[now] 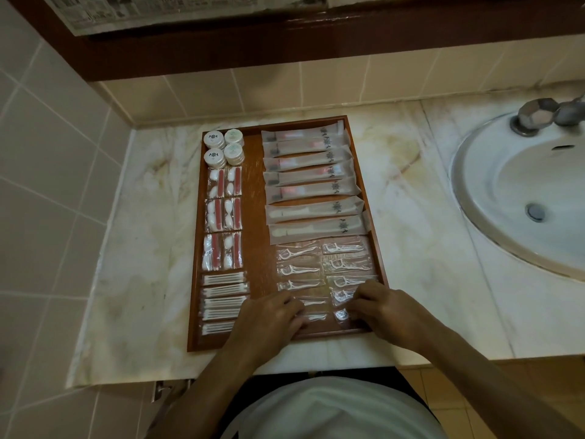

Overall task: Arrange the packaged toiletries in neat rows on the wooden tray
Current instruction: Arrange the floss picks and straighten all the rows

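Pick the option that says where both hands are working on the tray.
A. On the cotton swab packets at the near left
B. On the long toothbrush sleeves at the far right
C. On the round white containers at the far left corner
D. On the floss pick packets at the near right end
D: the left hand and right hand both rest on the floss pick packets at the wooden tray's near right end.

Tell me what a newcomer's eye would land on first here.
First, the wooden tray on the marble counter, filled with neat rows: long toothbrush packets at upper right, round white containers at its far left corner, cotton swab packs at near left. Next, both hands, left hand and right hand, resting on the floss pick packets at the tray's near right.
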